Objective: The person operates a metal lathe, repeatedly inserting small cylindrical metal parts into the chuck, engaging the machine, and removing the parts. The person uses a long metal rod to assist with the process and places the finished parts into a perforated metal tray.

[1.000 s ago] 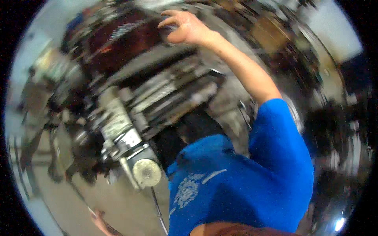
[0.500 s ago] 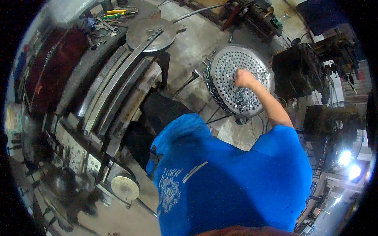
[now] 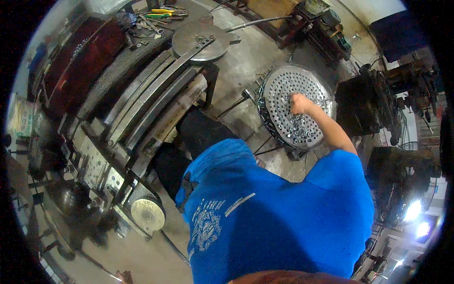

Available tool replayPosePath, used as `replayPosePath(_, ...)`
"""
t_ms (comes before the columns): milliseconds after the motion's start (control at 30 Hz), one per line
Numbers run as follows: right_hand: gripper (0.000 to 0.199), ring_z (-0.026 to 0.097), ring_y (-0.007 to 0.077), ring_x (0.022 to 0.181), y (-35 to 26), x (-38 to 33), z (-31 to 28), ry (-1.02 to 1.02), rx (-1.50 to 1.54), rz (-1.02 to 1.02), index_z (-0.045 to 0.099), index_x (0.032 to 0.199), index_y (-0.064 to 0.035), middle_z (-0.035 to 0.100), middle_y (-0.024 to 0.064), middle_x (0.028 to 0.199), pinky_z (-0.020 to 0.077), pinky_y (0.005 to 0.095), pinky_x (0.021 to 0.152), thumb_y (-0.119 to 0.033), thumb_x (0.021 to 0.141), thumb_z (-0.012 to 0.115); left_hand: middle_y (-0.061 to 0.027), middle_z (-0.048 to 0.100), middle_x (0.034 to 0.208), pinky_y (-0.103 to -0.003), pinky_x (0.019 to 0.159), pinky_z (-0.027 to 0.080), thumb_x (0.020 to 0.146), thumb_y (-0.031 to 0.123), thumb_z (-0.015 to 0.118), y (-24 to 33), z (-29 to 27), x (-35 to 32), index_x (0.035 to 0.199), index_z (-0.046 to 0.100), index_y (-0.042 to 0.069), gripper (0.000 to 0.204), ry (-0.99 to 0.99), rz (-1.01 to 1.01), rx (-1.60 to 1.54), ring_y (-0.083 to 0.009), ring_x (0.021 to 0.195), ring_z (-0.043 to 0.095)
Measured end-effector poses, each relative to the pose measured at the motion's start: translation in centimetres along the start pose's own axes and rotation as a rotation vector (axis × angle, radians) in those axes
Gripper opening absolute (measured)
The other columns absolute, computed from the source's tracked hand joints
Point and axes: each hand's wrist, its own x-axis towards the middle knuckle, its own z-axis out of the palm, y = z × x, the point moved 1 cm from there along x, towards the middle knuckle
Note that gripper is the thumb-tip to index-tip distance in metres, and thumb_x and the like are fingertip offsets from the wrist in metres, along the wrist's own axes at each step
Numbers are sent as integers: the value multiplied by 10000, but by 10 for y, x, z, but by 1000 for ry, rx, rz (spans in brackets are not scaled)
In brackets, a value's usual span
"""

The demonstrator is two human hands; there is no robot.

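Note:
My right hand (image 3: 301, 103) reaches out over a round perforated metal disc (image 3: 283, 85) at the upper right. Its fingers are curled in and rest among a heap of small shiny metal pieces (image 3: 299, 128) lying on the disc. Whether any piece is inside the fist is hidden. My blue shirt (image 3: 265, 217) fills the lower middle of the view. My left hand is out of sight.
A long steel machine bed with rails (image 3: 146, 109) runs along the left, ending in a round plate with a lever (image 3: 201, 40). Hand tools (image 3: 158, 14) lie on a bench at the top. Dark machinery (image 3: 378, 104) stands right of the disc. A round motor end (image 3: 147, 214) sticks out at lower left.
A second ago my right hand was raised to a dark red machine. It came down onto the perforated disc, and it has stayed among the small pieces since.

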Motion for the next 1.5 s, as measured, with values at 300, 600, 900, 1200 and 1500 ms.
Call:
replayPosePath(300,281,565,348,868,11,11,4,186,32,-64,605,752,12,577,198,924,471,372,764,-147,522,596,-104,590,807,-322,632,464,832,268,592,-10,-6,-8,1110,520,-39,420,28,7,39,-221,730,573)
replayPosePath(600,277,583,319,837,-13,20,-18,19,92,197,627,747,-8,598,212,826,478,367,743,-180,534,586,-109,597,830,-332,655,468,834,273,589,43,-73,-66,1125,514,-40,434,271,175,124,-233,759,579)
replayPosePath(900,516,523,343,977,-301,-12,-158,598,578,-1246,573,1032,-14,485,192,1095,437,378,852,-161,539,611,-127,641,864,-277,717,481,818,102,580,344,-129,-146,997,589,-51,236,-96,603,-1090,-180,788,618)
replayPosePath(1200,477,551,342,866,-466,-86,-189,747,684,-1711,589,944,30,490,203,1015,474,373,749,-160,507,556,-73,628,768,-259,646,470,867,217,549,420,-104,-154,910,602,-57,282,-479,843,-1638,-127,680,589)
replayPosePath(1500,445,542,324,804,-481,-81,-181,720,757,-1685,601,888,29,505,161,930,460,367,710,-194,504,566,-92,624,748,-274,630,479,820,189,599,419,-97,-135,915,589,-50,258,-455,797,-1715,-161,636,604)
